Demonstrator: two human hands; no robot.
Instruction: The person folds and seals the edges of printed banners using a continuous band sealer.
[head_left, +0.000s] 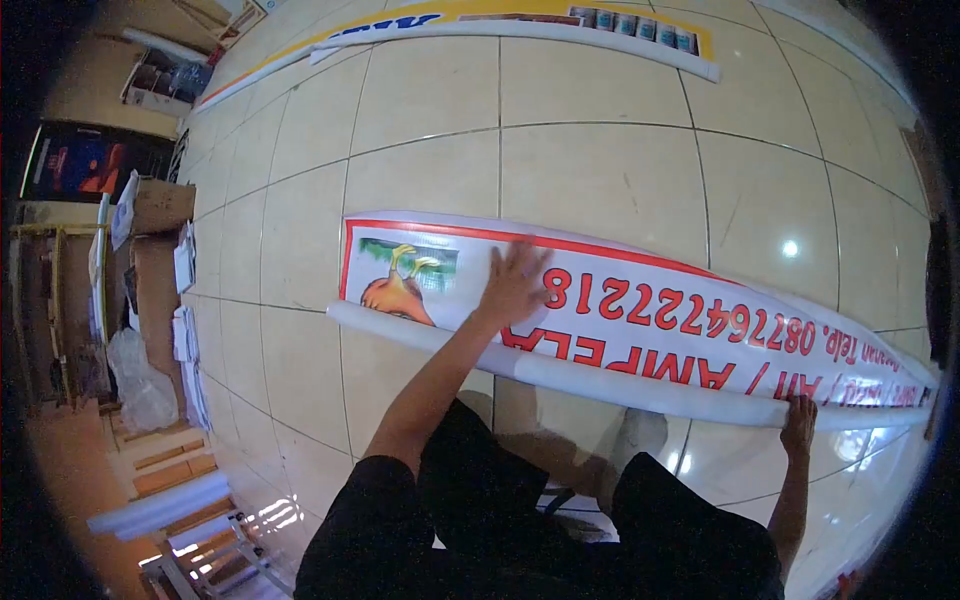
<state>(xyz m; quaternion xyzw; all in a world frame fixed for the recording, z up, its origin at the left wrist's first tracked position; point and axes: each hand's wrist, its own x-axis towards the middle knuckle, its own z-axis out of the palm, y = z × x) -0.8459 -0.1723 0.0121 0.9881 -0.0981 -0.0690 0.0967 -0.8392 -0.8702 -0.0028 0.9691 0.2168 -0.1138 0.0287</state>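
A white vinyl banner (640, 325) with a red border, red lettering and a chicken picture (400, 285) lies on the floor, upside down to my view. Its near side is wound into a long white roll (600, 382) that runs along my knees. My left hand (517, 282) rests flat on the unrolled part, fingers spread, just left of the red numbers. Toward the right end, my right hand (799, 425) is closed around the roll. Some lettering disappears under the roll.
Another banner (480, 12), yellow with a white rolled edge, lies at the far side of the tiled floor (430, 95). Along the left stand cardboard boxes (160, 205), a clear plastic bag (143, 375), white rolls (160, 505) and a metal ladder-like frame (215, 560).
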